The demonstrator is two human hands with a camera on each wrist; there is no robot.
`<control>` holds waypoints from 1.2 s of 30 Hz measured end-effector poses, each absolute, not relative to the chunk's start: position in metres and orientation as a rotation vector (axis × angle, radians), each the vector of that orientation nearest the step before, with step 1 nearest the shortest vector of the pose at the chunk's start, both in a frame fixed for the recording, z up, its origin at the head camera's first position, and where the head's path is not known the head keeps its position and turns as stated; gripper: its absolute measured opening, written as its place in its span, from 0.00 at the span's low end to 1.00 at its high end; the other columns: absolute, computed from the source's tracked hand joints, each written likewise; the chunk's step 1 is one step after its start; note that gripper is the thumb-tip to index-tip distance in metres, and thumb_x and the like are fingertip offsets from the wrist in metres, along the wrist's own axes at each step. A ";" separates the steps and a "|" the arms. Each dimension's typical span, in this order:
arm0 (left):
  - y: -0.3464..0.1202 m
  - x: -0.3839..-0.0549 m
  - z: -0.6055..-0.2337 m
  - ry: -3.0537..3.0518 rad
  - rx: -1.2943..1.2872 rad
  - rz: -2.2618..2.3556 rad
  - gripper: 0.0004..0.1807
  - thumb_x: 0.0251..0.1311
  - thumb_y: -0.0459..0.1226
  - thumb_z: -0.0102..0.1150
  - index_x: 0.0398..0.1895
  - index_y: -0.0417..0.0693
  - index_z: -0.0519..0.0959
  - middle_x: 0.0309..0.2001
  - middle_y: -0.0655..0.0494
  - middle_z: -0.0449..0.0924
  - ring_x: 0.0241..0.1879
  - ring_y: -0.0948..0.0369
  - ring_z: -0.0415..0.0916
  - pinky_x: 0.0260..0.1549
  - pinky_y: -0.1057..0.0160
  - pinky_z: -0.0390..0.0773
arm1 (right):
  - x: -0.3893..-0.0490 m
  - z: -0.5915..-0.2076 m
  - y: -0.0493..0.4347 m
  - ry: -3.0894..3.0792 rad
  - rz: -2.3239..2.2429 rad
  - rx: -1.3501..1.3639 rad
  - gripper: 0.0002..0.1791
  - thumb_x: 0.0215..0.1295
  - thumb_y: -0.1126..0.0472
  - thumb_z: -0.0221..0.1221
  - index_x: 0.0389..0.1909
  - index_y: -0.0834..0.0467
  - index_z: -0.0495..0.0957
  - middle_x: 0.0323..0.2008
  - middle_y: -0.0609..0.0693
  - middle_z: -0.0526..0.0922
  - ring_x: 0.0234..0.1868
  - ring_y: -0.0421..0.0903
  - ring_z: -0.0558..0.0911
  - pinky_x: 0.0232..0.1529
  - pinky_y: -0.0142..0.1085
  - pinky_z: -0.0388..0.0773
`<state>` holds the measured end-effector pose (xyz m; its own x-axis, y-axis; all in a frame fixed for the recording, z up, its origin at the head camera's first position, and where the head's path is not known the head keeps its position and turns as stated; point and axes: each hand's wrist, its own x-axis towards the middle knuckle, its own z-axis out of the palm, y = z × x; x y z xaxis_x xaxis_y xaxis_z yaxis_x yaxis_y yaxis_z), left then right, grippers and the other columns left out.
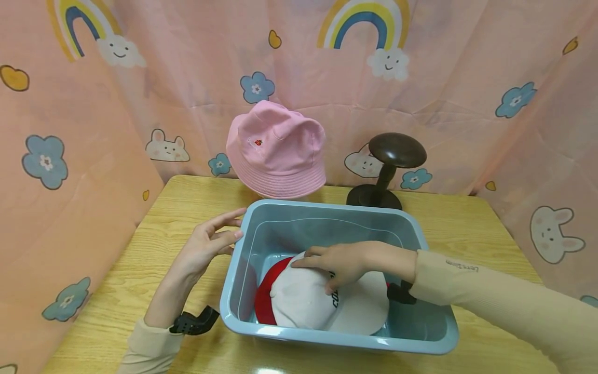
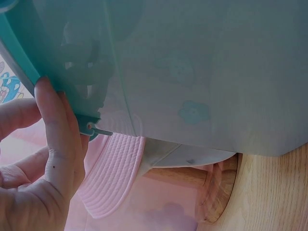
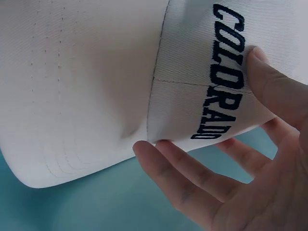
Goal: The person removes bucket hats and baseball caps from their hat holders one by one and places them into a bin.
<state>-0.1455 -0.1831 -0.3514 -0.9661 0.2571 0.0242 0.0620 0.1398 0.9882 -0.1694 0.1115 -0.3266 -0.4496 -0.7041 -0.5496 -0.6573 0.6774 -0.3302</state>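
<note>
A white baseball cap (image 1: 303,298) with dark COLORADO lettering lies in a light blue plastic bin (image 1: 338,340), its brim toward the right. Something red (image 1: 265,293) shows beneath the cap's left side. My right hand (image 1: 343,262) reaches into the bin and grips the cap's crown. In the right wrist view the thumb (image 3: 269,72) lies on the lettering and the other fingers bend against the crown's side. At the bin's left rim, my left hand (image 1: 212,241) touches the edge with extended fingers; in the left wrist view one fingertip is right at the rim.
Behind the bin a pink bucket hat (image 1: 280,145) sits on a wooden stand (image 2: 224,187). A dark hat stand (image 1: 397,150) with a round top stands to its right. A pink patterned curtain (image 1: 196,78) surrounds the wooden table (image 1: 154,228).
</note>
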 end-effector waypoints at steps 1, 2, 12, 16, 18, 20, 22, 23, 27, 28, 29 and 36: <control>-0.183 -0.145 -0.351 2.253 0.318 1.941 0.28 0.64 0.37 0.57 0.68 0.45 0.67 0.54 0.39 0.71 0.36 0.64 0.83 0.38 0.62 0.82 | -0.170 -0.327 0.112 2.213 -0.092 -1.037 0.43 0.59 0.55 0.65 0.72 0.34 0.55 0.68 0.44 0.61 0.62 0.46 0.68 0.60 0.45 0.73; -0.183 -0.145 -0.351 2.253 0.320 1.940 0.28 0.64 0.37 0.57 0.68 0.45 0.67 0.54 0.39 0.71 0.36 0.64 0.83 0.38 0.62 0.82 | -0.170 -0.327 0.112 2.210 -0.096 -1.032 0.43 0.60 0.55 0.65 0.72 0.34 0.54 0.69 0.43 0.61 0.62 0.46 0.68 0.61 0.45 0.73; -0.183 -0.145 -0.352 2.254 0.316 1.946 0.28 0.64 0.37 0.57 0.68 0.46 0.67 0.53 0.42 0.72 0.36 0.64 0.83 0.37 0.62 0.83 | -0.172 -0.316 0.117 2.229 -0.087 -0.995 0.46 0.58 0.54 0.66 0.73 0.31 0.52 0.72 0.42 0.59 0.67 0.45 0.65 0.65 0.48 0.69; -0.183 -0.146 -0.352 2.257 0.312 1.944 0.28 0.64 0.37 0.58 0.68 0.46 0.67 0.52 0.45 0.72 0.36 0.63 0.83 0.37 0.61 0.83 | -0.172 -0.309 0.120 2.245 -0.113 -1.014 0.45 0.58 0.53 0.67 0.73 0.35 0.54 0.69 0.43 0.63 0.66 0.45 0.67 0.64 0.47 0.70; -0.183 -0.146 -0.352 2.258 0.308 1.942 0.28 0.64 0.37 0.58 0.68 0.46 0.67 0.52 0.46 0.72 0.36 0.64 0.83 0.37 0.61 0.83 | -0.172 -0.305 0.122 2.258 -0.121 -1.036 0.44 0.58 0.53 0.67 0.73 0.37 0.55 0.68 0.43 0.65 0.65 0.44 0.68 0.65 0.46 0.70; -0.183 -0.145 -0.352 2.258 0.306 1.943 0.28 0.64 0.37 0.58 0.68 0.46 0.67 0.52 0.45 0.72 0.35 0.64 0.83 0.37 0.62 0.82 | -0.172 -0.302 0.123 2.275 -0.133 -1.062 0.43 0.58 0.53 0.67 0.72 0.39 0.57 0.67 0.44 0.68 0.65 0.44 0.69 0.65 0.46 0.70; -0.183 -0.146 -0.352 2.256 0.311 1.944 0.28 0.64 0.37 0.57 0.68 0.46 0.67 0.53 0.43 0.72 0.35 0.64 0.83 0.37 0.62 0.82 | -0.172 -0.298 0.125 2.290 -0.145 -1.089 0.41 0.58 0.52 0.66 0.72 0.41 0.58 0.66 0.44 0.69 0.65 0.45 0.70 0.65 0.47 0.70; -0.183 -0.145 -0.352 2.253 0.314 1.945 0.28 0.64 0.37 0.57 0.68 0.45 0.67 0.54 0.42 0.71 0.35 0.64 0.83 0.37 0.62 0.82 | -0.172 -0.297 0.126 2.298 -0.147 -1.105 0.40 0.59 0.52 0.66 0.71 0.41 0.59 0.65 0.45 0.70 0.65 0.45 0.70 0.65 0.47 0.70; -0.183 -0.146 -0.352 2.253 0.317 1.943 0.28 0.64 0.37 0.57 0.68 0.45 0.67 0.55 0.40 0.71 0.35 0.65 0.82 0.37 0.63 0.82 | -0.170 -0.291 0.128 2.332 -0.160 -1.177 0.36 0.60 0.52 0.65 0.69 0.44 0.64 0.64 0.46 0.72 0.64 0.46 0.72 0.64 0.47 0.71; -0.183 -0.146 -0.351 2.254 0.317 1.942 0.28 0.64 0.37 0.57 0.68 0.45 0.67 0.55 0.40 0.71 0.36 0.65 0.82 0.37 0.63 0.82 | -0.170 -0.290 0.129 2.346 -0.163 -1.201 0.35 0.60 0.52 0.65 0.68 0.45 0.65 0.63 0.46 0.73 0.63 0.46 0.73 0.63 0.47 0.72; -0.183 -0.146 -0.351 2.255 0.317 1.941 0.28 0.64 0.37 0.57 0.68 0.45 0.67 0.55 0.40 0.71 0.36 0.65 0.83 0.37 0.62 0.82 | -0.169 -0.289 0.129 2.364 -0.168 -1.229 0.34 0.61 0.52 0.64 0.68 0.45 0.66 0.63 0.46 0.74 0.62 0.46 0.73 0.63 0.46 0.72; -0.183 -0.146 -0.352 2.257 0.316 1.941 0.28 0.64 0.37 0.57 0.68 0.45 0.67 0.54 0.40 0.72 0.36 0.65 0.83 0.38 0.62 0.82 | -0.167 -0.279 0.133 2.491 -0.253 -1.400 0.28 0.61 0.52 0.64 0.63 0.47 0.72 0.57 0.43 0.79 0.56 0.43 0.78 0.57 0.42 0.77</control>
<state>-0.1455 -0.1829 -0.3524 -0.9669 0.2539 0.0250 0.0628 0.1419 0.9879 -0.1674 0.1328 -0.2795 -0.4954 -0.8556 -0.1501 -0.8081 0.5173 -0.2818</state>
